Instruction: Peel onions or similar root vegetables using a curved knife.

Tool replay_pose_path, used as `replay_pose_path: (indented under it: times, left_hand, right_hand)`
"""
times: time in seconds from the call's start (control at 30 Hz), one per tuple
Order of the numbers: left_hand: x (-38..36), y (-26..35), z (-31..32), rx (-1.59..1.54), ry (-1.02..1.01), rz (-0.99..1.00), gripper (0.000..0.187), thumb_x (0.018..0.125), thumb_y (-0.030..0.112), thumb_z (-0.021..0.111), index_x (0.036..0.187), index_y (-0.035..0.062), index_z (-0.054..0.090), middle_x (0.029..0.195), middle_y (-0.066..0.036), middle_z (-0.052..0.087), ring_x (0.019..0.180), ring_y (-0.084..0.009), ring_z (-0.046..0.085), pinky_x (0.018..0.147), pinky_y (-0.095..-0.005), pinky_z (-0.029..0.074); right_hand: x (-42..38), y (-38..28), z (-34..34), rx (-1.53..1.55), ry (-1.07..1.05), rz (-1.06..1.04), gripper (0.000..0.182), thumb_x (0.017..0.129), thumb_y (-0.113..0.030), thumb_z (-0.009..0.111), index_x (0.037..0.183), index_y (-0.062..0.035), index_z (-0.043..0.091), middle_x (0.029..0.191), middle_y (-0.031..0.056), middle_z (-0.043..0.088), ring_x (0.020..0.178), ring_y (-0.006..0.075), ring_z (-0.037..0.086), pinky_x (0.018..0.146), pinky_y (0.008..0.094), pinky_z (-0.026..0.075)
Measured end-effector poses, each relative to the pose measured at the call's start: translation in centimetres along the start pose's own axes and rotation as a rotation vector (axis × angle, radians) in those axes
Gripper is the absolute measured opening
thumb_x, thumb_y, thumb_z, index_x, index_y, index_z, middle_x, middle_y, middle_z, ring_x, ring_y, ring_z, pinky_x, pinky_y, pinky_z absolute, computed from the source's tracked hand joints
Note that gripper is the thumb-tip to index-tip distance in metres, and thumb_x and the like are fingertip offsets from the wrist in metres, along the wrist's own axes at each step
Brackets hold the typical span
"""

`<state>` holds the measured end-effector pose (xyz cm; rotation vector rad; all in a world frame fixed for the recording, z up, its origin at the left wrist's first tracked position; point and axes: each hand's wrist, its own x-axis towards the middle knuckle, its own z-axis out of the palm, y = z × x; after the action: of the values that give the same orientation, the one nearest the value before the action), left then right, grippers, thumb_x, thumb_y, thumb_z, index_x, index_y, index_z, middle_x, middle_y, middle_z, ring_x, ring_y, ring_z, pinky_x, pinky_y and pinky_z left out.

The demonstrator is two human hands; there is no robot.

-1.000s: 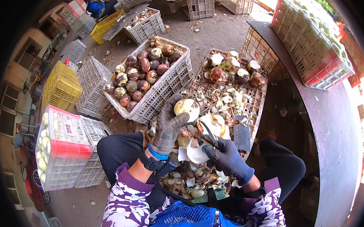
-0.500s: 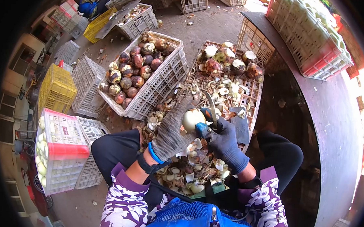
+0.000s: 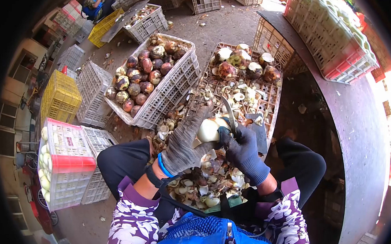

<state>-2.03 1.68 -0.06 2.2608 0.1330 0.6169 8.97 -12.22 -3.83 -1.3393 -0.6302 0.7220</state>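
Gloved in grey, my left hand [image 3: 183, 141] wraps round a pale peeled vegetable [image 3: 208, 130] from the left. My right hand [image 3: 243, 148], in a dark glove, is closed on a curved knife [image 3: 229, 112], its blade pointing up and away beside the vegetable. The right thumb and fingertips touch the vegetable's right side. Beneath both hands lie peel scraps [image 3: 201, 187]. Beyond them, several partly cut brown-skinned vegetables [image 3: 239, 59] sit on an upturned crate [image 3: 272, 105] with more scraps. A flat dark blade [image 3: 259, 135] rests at that crate's right side.
At the left stands a white crate [image 3: 168, 92] full of brown round vegetables [image 3: 146, 65]. Farther left are a yellow crate [image 3: 61, 96] and a red-banded crate [image 3: 69, 163] of pale vegetables. A loaded crate [image 3: 325, 38] stands on the right-hand table [image 3: 356, 129]. A person [image 3: 96, 6] is far back left.
The peeled vegetable has turned in my left hand and now lies more sideways. My right hand and the knife have shifted slightly right and down.
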Motion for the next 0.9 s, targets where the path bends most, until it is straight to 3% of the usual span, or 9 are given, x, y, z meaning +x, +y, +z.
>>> replay_pose_path:
  times: [0.2, 0.3, 0.37, 0.5, 0.53, 0.57, 0.73, 0.83, 0.9]
  left_hand:
    - [-0.1, -1.0, -0.5, -0.121, -0.102, -0.03, 0.078, 0.075, 0.008, 0.075, 0.141, 0.0016, 0.034, 0.13, -0.016, 0.052, 0.121, -0.0269, 0.051, 0.102, -0.0392, 0.04]
    - [-0.3, -1.5, 0.7, -0.786, 0.024, -0.221, 0.077, 0.077, 0.007, 0.075, 0.142, 0.0025, 0.033, 0.131, -0.014, 0.051, 0.121, -0.0245, 0.049, 0.103, -0.038, 0.04]
    - [-0.2, -1.6, 0.4, -0.943, 0.07, -0.321, 0.078, 0.078, 0.012, 0.075, 0.142, 0.0012, 0.032, 0.131, -0.015, 0.05, 0.121, -0.0254, 0.049, 0.103, -0.0377, 0.041]
    - [-0.3, -2.2, -0.1, -1.011, 0.148, -0.411, 0.074, 0.082, 0.024, 0.072, 0.14, -0.0001, 0.034, 0.131, -0.013, 0.05, 0.12, -0.025, 0.05, 0.101, -0.0378, 0.042]
    - [-0.4, -2.5, -0.1, -1.015, 0.156, -0.422, 0.074, 0.081, 0.025, 0.073, 0.139, 0.0004, 0.034, 0.131, -0.012, 0.049, 0.12, -0.0246, 0.05, 0.101, -0.0374, 0.043]
    - [-0.4, -2.6, 0.0, -1.021, 0.159, -0.435, 0.074, 0.081, 0.027, 0.073, 0.139, 0.001, 0.035, 0.131, -0.011, 0.049, 0.12, -0.0242, 0.05, 0.101, -0.0371, 0.043]
    - [-0.2, -1.7, 0.4, -1.163, 0.111, -0.48, 0.063, 0.085, 0.029, 0.069, 0.135, 0.0033, 0.042, 0.129, -0.013, 0.051, 0.117, -0.0239, 0.053, 0.097, -0.0375, 0.048]
    - [-0.3, -1.7, 0.8, -1.199, 0.081, -0.532, 0.062, 0.085, 0.03, 0.069, 0.135, 0.0058, 0.042, 0.129, -0.012, 0.051, 0.116, -0.0233, 0.053, 0.095, -0.0371, 0.049]
    - [-0.3, -2.0, 1.3, -1.193, 0.056, -0.519, 0.061, 0.085, 0.029, 0.069, 0.135, 0.0069, 0.043, 0.129, -0.011, 0.051, 0.116, -0.023, 0.053, 0.096, -0.0368, 0.048]
  right_hand:
    - [0.2, -1.3, -0.5, 0.041, 0.113, 0.062, 0.025, 0.093, -0.02, 0.058, 0.102, 0.0025, 0.063, 0.067, 0.0048, 0.064, 0.053, 0.006, 0.056, 0.047, 0.0216, 0.043]
    - [0.2, -3.9, -1.8, 0.088, 0.158, 0.269, 0.024, 0.092, -0.02, 0.059, 0.102, 0.002, 0.064, 0.065, 0.0063, 0.065, 0.048, 0.007, 0.055, 0.04, 0.021, 0.037]
    - [0.4, -3.4, -2.8, 0.049, 0.198, 0.305, 0.024, 0.091, -0.02, 0.06, 0.102, 0.0013, 0.064, 0.064, 0.0069, 0.065, 0.044, 0.0077, 0.054, 0.037, 0.0206, 0.034]
    - [0.1, -1.1, -4.4, -0.314, -0.007, 0.209, 0.016, 0.087, -0.012, 0.062, 0.094, 0.0014, 0.066, 0.066, 0.0071, 0.065, 0.057, 0.0124, 0.061, 0.052, 0.0285, 0.046]
    - [-0.3, -2.0, -4.1, -0.681, -0.01, -0.142, 0.014, 0.086, -0.008, 0.061, 0.095, 0.0024, 0.065, 0.068, 0.0062, 0.066, 0.062, 0.0141, 0.063, 0.056, 0.0318, 0.048]
    - [-0.5, 1.3, -3.6, -0.577, 0.093, -0.097, 0.017, 0.085, -0.008, 0.063, 0.098, 0.0026, 0.065, 0.075, 0.0098, 0.069, 0.07, 0.0162, 0.065, 0.065, 0.0316, 0.051]
    - [-0.4, -1.6, -1.6, -0.238, 0.089, -0.16, 0.043, 0.081, -0.019, 0.073, 0.118, -0.0031, 0.06, 0.103, 0.0166, 0.067, 0.086, 0.0177, 0.067, 0.079, 0.0289, 0.051]
    - [0.0, -1.7, -1.0, -0.365, 0.088, -0.353, 0.052, 0.08, -0.023, 0.075, 0.125, -0.0046, 0.056, 0.106, 0.0146, 0.066, 0.087, 0.0165, 0.066, 0.078, 0.0287, 0.051]
    - [-0.1, -2.6, -1.1, -0.407, 0.041, -0.276, 0.055, 0.08, -0.025, 0.074, 0.127, -0.0061, 0.054, 0.108, 0.0148, 0.065, 0.088, 0.0182, 0.065, 0.078, 0.0298, 0.051]
